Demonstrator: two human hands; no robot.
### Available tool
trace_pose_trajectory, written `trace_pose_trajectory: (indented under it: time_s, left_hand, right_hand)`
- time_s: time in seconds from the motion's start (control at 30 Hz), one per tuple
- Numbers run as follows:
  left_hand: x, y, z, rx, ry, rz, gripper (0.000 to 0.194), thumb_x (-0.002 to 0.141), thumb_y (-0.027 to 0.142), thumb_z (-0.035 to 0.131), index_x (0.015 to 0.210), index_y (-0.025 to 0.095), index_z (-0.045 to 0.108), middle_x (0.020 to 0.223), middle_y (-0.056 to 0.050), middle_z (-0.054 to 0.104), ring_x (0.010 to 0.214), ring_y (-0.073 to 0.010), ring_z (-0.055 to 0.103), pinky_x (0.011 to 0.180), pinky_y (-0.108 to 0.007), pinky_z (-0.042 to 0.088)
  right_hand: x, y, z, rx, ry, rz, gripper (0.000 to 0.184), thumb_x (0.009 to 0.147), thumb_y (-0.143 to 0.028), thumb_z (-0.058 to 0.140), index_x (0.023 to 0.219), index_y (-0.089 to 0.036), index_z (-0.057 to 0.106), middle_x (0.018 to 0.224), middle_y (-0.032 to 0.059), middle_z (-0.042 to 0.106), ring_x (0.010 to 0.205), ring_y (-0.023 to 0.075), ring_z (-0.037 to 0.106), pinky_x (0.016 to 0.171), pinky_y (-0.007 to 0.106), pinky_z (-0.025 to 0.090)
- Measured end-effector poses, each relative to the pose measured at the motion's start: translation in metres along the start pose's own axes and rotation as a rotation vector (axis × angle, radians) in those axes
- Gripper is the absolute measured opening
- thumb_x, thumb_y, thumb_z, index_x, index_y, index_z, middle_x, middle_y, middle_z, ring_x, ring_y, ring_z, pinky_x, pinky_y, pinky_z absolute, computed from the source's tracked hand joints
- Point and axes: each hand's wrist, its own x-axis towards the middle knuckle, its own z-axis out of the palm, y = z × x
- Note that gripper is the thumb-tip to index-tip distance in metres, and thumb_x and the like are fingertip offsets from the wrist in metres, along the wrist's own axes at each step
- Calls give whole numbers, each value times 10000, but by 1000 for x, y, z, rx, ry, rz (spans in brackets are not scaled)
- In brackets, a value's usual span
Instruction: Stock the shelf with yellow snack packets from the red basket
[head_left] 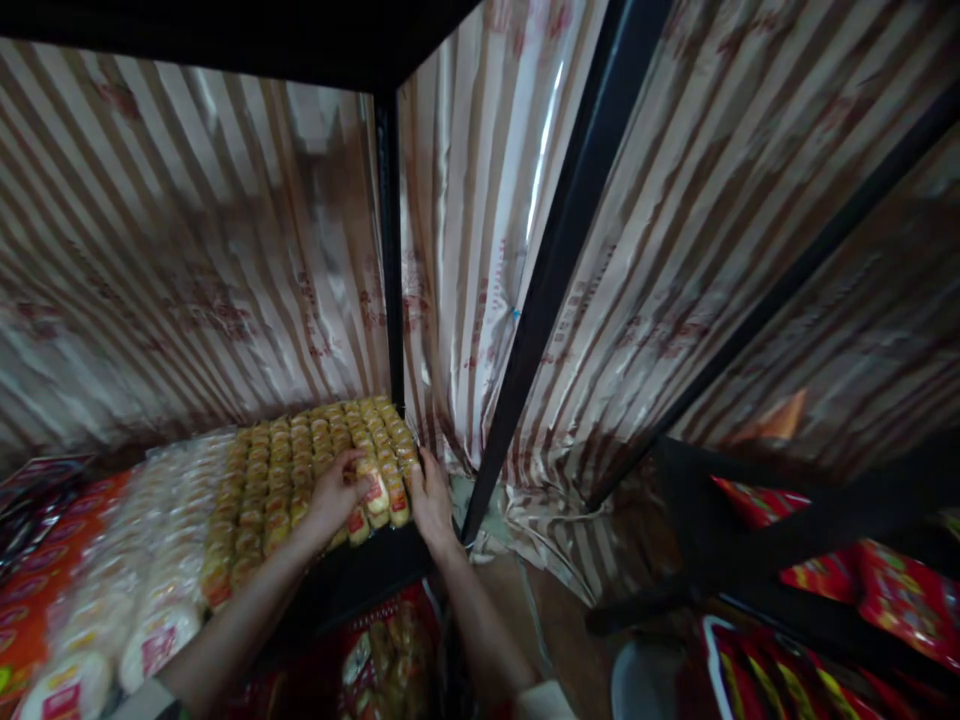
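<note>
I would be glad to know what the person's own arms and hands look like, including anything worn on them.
The left hand and right hand are both ungloved, and I can make out no watch or bracelet. The forearms are bare up to pale, whitish sleeves, the left sleeve and right sleeve, only partly in view.

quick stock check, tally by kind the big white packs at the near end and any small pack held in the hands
Big white packs, near end: 2
Small yellow pack, in left hand: 1
Total: 3
Rows behind are too blurred to count
</note>
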Motion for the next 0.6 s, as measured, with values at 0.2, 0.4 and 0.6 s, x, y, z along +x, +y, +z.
trace_pose_trajectory:
  time_s: [0.2, 0.4, 0.6]
  left_hand:
    - [43, 28, 8, 226, 111, 157, 328, 705, 183, 547, 1032, 170, 522, 893, -32, 625, 768, -157, 590, 743, -299, 465]
    - [86, 31, 23, 270, 140, 190, 335, 708, 167, 579, 1037, 172, 519, 905, -40, 636, 800, -159, 605, 761, -297, 467]
    - [113, 30, 34, 311, 166, 190, 301, 720, 174, 577, 1017, 155, 530, 919, -59, 640, 812, -158, 603, 766, -281, 461]
  right_hand:
    - [40, -7, 12, 5, -19, 151, 547, 904, -422, 290, 1303, -84, 449, 1316, 155, 490, 1239, 248, 430, 1043, 405, 304]
    - [67, 6, 16, 44, -29, 185, 559, 901, -463, 284, 1286, -108, 480, 1304, 143, 508, 1229, 245, 447, 1035, 390, 318]
    - [77, 14, 15, 109, -82, 156, 586, 897, -520, 272, 1281, -136, 494, 1312, 120, 506, 1262, 230, 410, 1059, 372, 284]
